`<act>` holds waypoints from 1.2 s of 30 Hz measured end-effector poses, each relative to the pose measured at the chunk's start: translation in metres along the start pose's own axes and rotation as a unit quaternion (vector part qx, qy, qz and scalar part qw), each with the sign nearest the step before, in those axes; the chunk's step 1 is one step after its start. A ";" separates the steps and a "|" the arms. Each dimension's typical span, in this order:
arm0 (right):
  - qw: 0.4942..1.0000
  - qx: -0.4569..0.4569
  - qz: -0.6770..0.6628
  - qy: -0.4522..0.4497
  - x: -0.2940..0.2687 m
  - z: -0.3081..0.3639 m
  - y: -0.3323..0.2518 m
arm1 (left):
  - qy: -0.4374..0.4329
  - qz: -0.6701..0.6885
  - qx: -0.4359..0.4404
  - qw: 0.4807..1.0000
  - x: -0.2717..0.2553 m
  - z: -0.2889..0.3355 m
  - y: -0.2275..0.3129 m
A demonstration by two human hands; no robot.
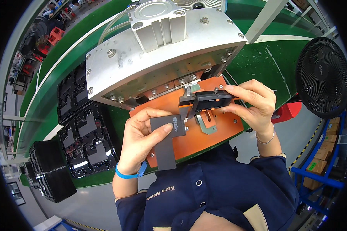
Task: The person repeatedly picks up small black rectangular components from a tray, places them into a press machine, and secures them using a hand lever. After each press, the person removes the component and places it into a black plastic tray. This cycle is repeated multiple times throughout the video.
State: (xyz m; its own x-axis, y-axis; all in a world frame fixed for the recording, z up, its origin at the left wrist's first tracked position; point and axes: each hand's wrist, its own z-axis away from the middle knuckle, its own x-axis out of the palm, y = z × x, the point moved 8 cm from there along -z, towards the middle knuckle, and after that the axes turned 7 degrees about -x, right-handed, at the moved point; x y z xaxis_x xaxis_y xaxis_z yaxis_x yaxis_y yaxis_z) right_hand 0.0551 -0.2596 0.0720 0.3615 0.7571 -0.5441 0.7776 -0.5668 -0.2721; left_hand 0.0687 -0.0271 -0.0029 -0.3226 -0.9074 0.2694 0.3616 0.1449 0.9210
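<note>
From the head camera, the left hand (142, 140) is pinching a flat grey L-shaped sheet (166, 140) at about seven o'clock of the orange fixture plate (216, 133), thumb on top and fingers clenched beneath, while the right hand (254, 106) at three o'clock is gripping a small black part (212, 101) seated under the grey pneumatic press (158, 54). This looks like the loading step, and the next move is probably calling for careful alignment of the sheet with the part; black trays (85, 134) are lying at nine o'clock.
</note>
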 end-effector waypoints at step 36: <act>0.883 0.393 0.257 -0.019 -0.064 0.212 0.210 | 0.582 -0.501 0.098 0.633 -0.235 0.220 -0.026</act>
State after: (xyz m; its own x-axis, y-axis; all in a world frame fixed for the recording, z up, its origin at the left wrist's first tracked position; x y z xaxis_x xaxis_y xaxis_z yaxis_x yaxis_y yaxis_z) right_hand 0.0863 -0.4961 -0.1181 0.5328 0.3312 -0.7787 -0.0869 -0.8939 -0.4397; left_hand -0.0573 0.2689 -0.0282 0.6002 -0.2426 -0.7621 0.3336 -0.7901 0.5142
